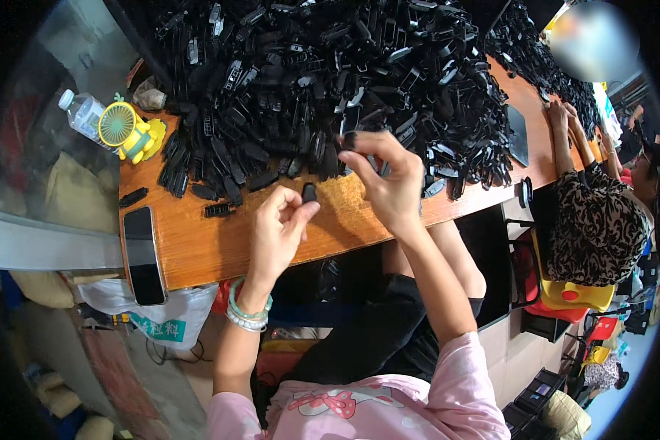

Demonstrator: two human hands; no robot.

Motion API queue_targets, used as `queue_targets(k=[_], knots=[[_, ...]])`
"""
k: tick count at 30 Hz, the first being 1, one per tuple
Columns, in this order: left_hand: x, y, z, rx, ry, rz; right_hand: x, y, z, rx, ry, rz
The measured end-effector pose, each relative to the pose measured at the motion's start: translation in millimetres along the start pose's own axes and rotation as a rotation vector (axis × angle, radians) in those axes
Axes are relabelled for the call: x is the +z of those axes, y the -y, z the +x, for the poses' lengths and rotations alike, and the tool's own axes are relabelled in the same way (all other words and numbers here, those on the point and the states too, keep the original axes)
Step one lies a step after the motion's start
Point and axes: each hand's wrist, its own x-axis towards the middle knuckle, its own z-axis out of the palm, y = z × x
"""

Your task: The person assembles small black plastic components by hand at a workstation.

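Note:
Over the near edge of the wooden table, my left hand (277, 224) is closed in a pinch, with a small dark, rounded black piece (309, 193) at its thumb and index finger. My right hand (390, 172) is raised at the front of the heap, thumb and index finger brought close together. Something black shows at that index fingertip, and I cannot make out whether it is a held part or a covering. Beyond both hands lies a large heap of black plastic parts (301, 88), some with glossy or silvery faces.
A phone (145, 253) lies at the table's left edge. Behind it stand a yellow toy-shaped fan (128, 130) and a clear bottle (88, 114). A dark flat panel (517, 136) leans right of the heap. Farther right, a person in a patterned top (598, 227) reaches over the table (330, 227).

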Motion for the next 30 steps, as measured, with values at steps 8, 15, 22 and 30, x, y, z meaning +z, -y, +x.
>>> queue_targets(k=[8,15,22,30], knots=[[10,-10,-31,0.101,0.067,-0.242,-16,27,-65,0.497,0.241,0.747],[4,-22,-36,0.279,0.009,0.004,-24,33,-75,0.178,0.423,0.194],[0,-28,-35,0.431,0.031,0.202,-29,36,-75,0.124,0.455,0.127],[14,-34,-37,0.249,0.047,0.117,-14,37,-86,0.008,0.329,-0.04]])
